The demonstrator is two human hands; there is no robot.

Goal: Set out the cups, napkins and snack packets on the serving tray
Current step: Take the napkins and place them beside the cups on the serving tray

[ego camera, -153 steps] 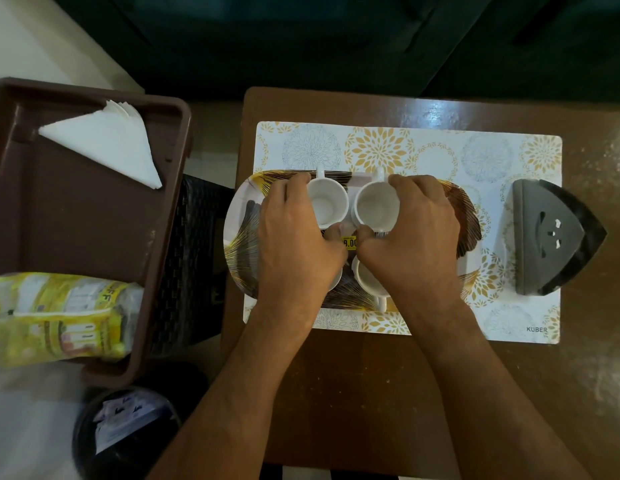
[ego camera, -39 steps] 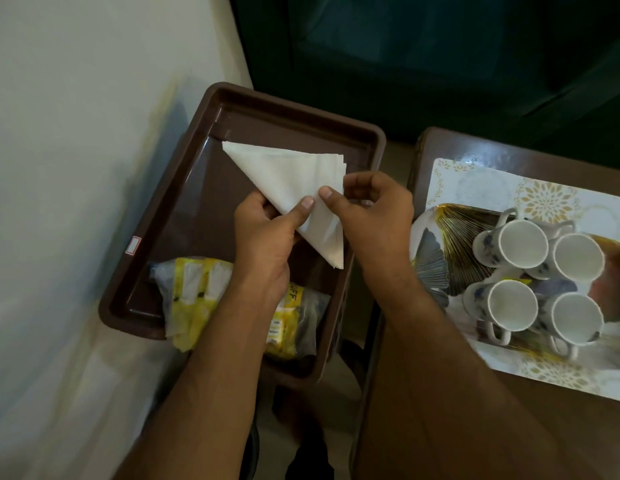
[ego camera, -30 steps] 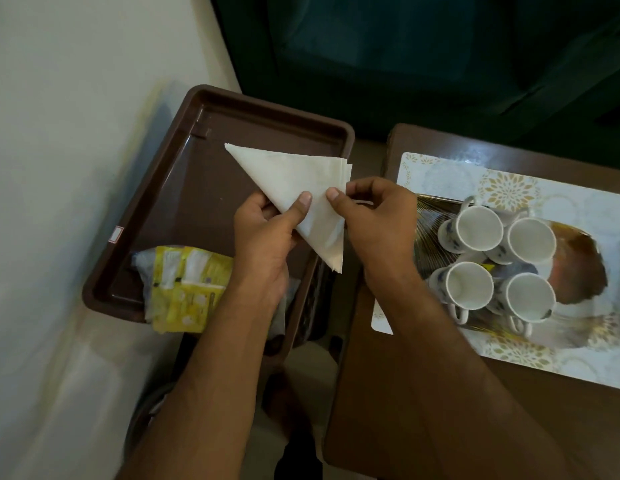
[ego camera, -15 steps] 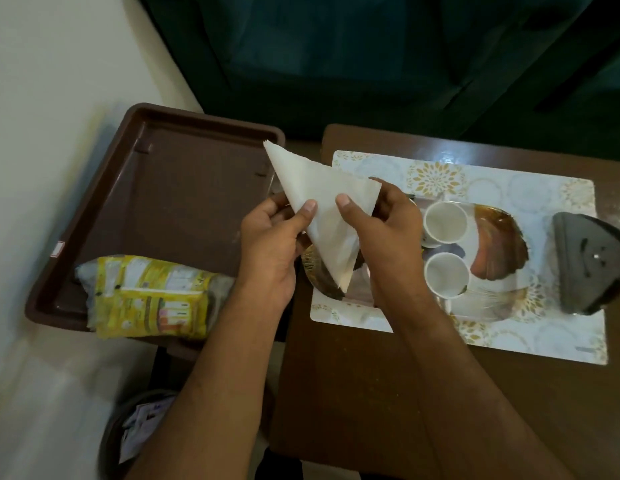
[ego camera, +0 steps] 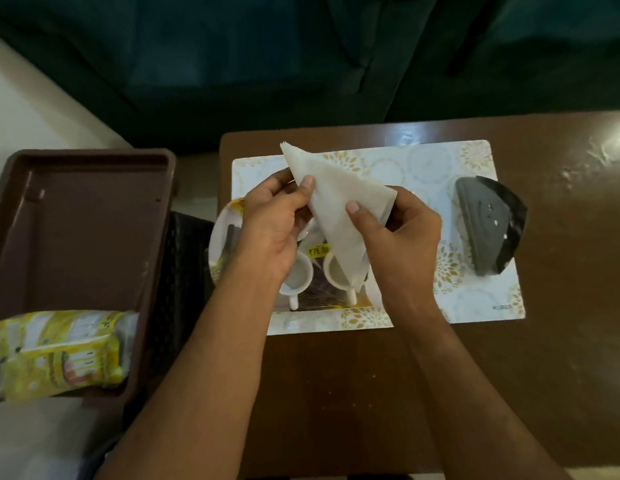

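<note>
A stack of white napkins (ego camera: 336, 199) folded into a triangle hangs in the air above the serving tray (ego camera: 221, 237). My left hand (ego camera: 270, 223) pinches its left edge and my right hand (ego camera: 398, 237) pinches its right side. Beneath the hands, white cups (ego camera: 300, 273) stand on the tray, two showing at the near side, the others hidden. A yellow snack packet (ego camera: 59, 351) lies in the near end of the brown bin (ego camera: 80, 216) on the left.
The tray sits on a floral placemat (ego camera: 426, 168) on a dark wooden table (ego camera: 544, 341). A dark grey triangular napkin holder (ego camera: 485, 223) stands at the mat's right end. A dark green sofa (ego camera: 301, 64) lies behind the table.
Both hands carried the napkins from the brown bin rightward to above the tray and cups. The view has swung right, centring the table.
</note>
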